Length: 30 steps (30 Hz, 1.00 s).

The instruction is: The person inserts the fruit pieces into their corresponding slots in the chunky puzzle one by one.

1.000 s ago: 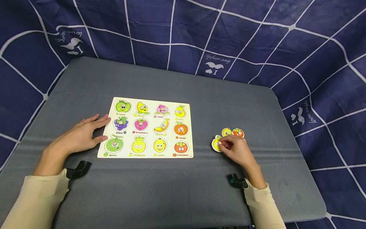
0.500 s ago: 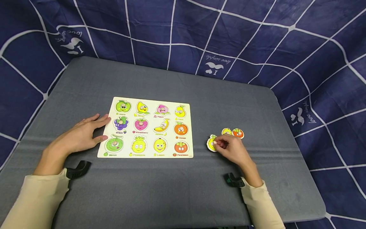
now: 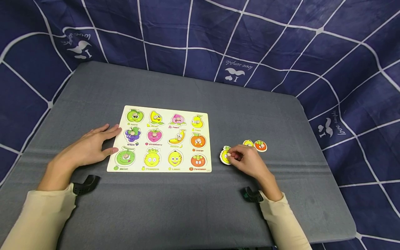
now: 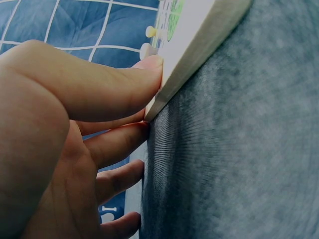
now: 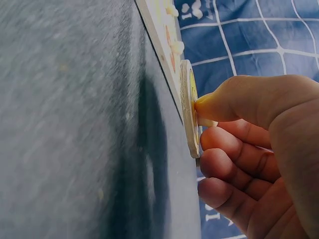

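A pale fruit puzzle board (image 3: 164, 144) lies flat on the grey table. My left hand (image 3: 93, 144) rests at its left side, the thumb touching the board's edge (image 4: 179, 74) and the other fingers extended along it. Right of the board, my right hand (image 3: 248, 160) pinches the knob of a yellow pineapple puzzle piece (image 3: 223, 157) between thumb and fingers. The right wrist view shows that pineapple piece (image 5: 188, 107) on edge, close to the board. Pineapple, lemon and persimmon pictures in the board's front row show no knobs; the other pictures carry fruit pieces with knobs.
Beyond my right hand, a yellow piece (image 3: 248, 142), partly covered by the hand, lies beside a red-orange persimmon piece (image 3: 260, 146). A dark blue curtain (image 3: 168, 27) with white lines surrounds the table (image 3: 175, 208) at the back and sides.
My right hand has carried the pineapple piece leftward, away from the two other loose pieces and nearer the board. The left hand and the board have stayed in place.
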Motion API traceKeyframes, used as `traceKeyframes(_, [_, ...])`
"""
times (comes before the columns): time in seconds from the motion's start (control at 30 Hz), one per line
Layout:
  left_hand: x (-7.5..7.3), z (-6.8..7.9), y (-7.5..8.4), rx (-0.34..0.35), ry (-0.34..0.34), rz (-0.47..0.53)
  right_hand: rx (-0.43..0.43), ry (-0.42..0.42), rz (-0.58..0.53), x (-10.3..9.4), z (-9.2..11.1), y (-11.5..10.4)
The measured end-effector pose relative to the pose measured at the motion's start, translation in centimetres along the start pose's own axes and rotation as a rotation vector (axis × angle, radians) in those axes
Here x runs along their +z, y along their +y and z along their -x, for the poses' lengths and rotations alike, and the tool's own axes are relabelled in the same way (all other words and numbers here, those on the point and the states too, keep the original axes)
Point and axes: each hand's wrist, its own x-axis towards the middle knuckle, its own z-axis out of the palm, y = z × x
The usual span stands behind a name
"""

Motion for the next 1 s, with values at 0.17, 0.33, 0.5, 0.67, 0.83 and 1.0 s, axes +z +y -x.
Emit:
traceKeyframes(0.17, [0.0, 0.0, 0.2, -0.002, -0.001, 0.003, -0.037, -0.019, -0.011, 0.3, -0.7, -0.4])
traceKeyframes(0.33, [-0.1, 0.0, 0.3, -0.001, 0.006, 0.007, -0.048, -0.042, -0.019, 0.8, -1.3, -0.8])
traceKeyframes(0.5, [-0.1, 0.0, 0.2, -0.003, -0.004, 0.009, -0.055, -0.055, -0.021, 1.1, -1.7, -1.2])
traceKeyframes(0.67, [-0.2, 0.0, 0.3, -0.009, -0.009, 0.013, -0.058, -0.065, -0.042, 1.4, -2.0, -1.5])
traceKeyframes(0.83, [-0.2, 0.1, 0.2, -0.005, -0.011, 0.013, -0.066, -0.087, -0.066, 1.8, -2.3, -1.7])
traceKeyframes(1.0, [-0.2, 0.0, 0.2, -0.005, -0.009, 0.008, -0.091, -0.093, -0.074, 2.0, -2.6, -2.0])
